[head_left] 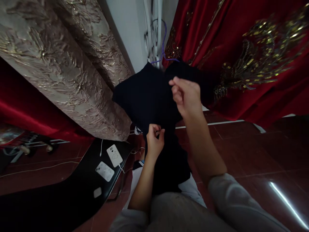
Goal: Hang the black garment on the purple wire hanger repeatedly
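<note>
A dark garment (145,96) hangs from a purple wire hanger (163,53) in the middle of the view, its lower part reaching down over my legs. My left hand (154,140) is at the garment's front, with its fingers curled and the thumb apart from them; a small gap shows between thumb and fingers, and no held thing can be made out. Higher up and to the right, my right hand (184,95) is in front of the dark cloth near the neck area. Its fingers are bent in a pinch, and what they hold, if anything, is too small to tell.
Red satin cloth with gold sequins (263,61) hangs at the right. Textured beige fabric (72,74) hangs at the left. Below it, a black surface (65,190) bears a white phone (114,155), a second phone (105,171), a small white case (97,192) and cables.
</note>
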Motion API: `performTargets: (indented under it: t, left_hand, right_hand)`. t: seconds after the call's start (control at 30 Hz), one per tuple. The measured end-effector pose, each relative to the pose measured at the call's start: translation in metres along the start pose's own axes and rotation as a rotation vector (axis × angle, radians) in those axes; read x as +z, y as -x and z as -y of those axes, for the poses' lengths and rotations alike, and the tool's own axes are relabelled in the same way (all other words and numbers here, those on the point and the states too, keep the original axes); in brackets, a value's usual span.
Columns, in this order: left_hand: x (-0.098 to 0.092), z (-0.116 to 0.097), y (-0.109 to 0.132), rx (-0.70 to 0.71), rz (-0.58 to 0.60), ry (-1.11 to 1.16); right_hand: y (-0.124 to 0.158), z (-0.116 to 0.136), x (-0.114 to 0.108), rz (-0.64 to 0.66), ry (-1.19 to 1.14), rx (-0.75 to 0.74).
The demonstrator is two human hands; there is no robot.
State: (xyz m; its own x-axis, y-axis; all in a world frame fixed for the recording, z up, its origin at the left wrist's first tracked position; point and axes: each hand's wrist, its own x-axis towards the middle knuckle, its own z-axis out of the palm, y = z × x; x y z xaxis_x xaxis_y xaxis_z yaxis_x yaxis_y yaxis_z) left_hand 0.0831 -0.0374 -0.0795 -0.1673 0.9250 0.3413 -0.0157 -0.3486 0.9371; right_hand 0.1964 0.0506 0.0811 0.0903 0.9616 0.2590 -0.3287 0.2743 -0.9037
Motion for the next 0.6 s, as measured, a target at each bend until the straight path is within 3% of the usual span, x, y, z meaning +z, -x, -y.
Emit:
performTargets:
  t: [0.1, 0.17, 0.27, 0.43, 0.5, 0.6]
  left_hand:
    - [0.000, 0.013, -0.005, 0.006, 0.060, -0.060]
    - [-0.004, 0.008, -0.016, 0.029, 0.145, -0.089]
    - [-0.011, -0.025, -0.051, 0.181, 0.196, -0.127]
    - [-0.012, -0.095, -0.127, 0.566, 0.104, -0.335]
    - [-0.010, -0.107, -0.147, 0.630, 0.123, -0.414]
    - [-0.009, -0.109, -0.159, 0.666, 0.167, -0.462]
  right_hand:
    - [-0.020, 0.014, 0.014, 0.017, 0.030, -0.053]
    - [-0.016, 0.012, 0.016, 0.045, 0.072, -0.033]
    - [-0.004, 0.007, 0.014, 0.088, 0.143, -0.004]
    - [-0.003, 0.010, 0.011, 0.118, 0.154, -0.091]
    - [-0.005, 0.010, 0.010, 0.098, 0.164, -0.129]
    - [-0.005, 0.005, 0.007, 0.074, 0.193, -0.148]
